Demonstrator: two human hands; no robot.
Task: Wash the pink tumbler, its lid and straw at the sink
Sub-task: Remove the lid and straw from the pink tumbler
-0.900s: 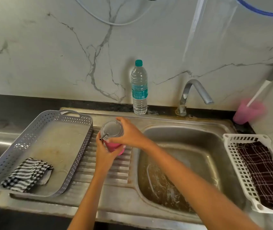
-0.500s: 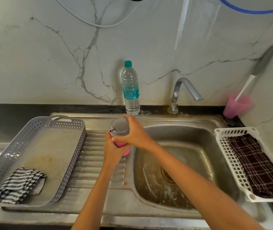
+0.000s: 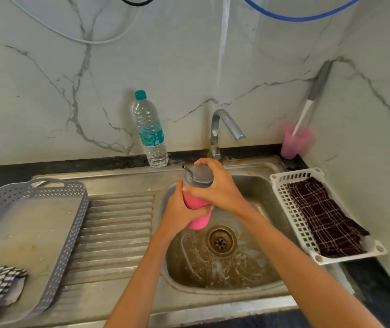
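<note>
Tumbler (image 3: 198,222) now above basin (image 3: 213,271), left fingers (image 3: 198,212) around it, right fingers (image 3: 204,162) around lid (image 3: 200,176), tap (image 3: 224,124) behind.

Two arms of one person, seen from above: slim forearms, bare as far as the picture shows, each ending in a bare hand, left hand (image 3: 177,209) and right hand (image 3: 222,192).

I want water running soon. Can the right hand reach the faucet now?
Probably yes: the faucet stands just behind the right hand with nothing between. But that hand grips the grey lid of the pink tumbler, so it must release first.
</note>
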